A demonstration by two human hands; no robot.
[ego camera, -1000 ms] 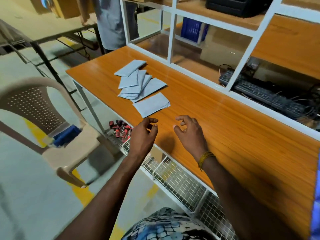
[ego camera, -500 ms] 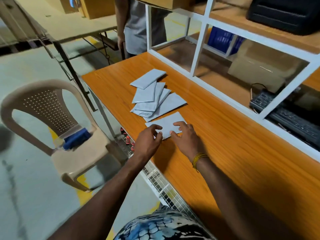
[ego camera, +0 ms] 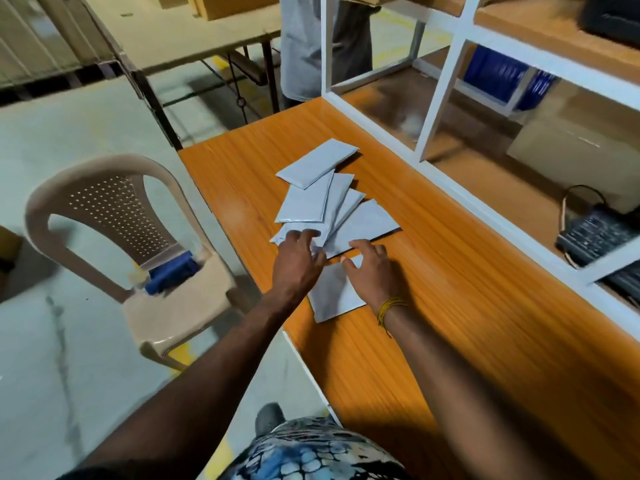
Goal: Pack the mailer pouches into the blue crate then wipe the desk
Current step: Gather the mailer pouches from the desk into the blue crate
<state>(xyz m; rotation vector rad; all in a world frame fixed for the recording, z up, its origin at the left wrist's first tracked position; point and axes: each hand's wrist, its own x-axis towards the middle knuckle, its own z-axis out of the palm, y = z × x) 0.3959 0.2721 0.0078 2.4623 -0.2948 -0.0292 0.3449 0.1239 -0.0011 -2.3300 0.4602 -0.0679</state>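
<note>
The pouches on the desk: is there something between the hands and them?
Nothing visible. The left hand already touches the fanned pouches, and the right hand rests on the nearest pouch. The desk around them is bare.

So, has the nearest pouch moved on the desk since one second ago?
Yes. The nearest pouch slid toward the person along the desk, away from the fanned pile, under the right hand.
</note>
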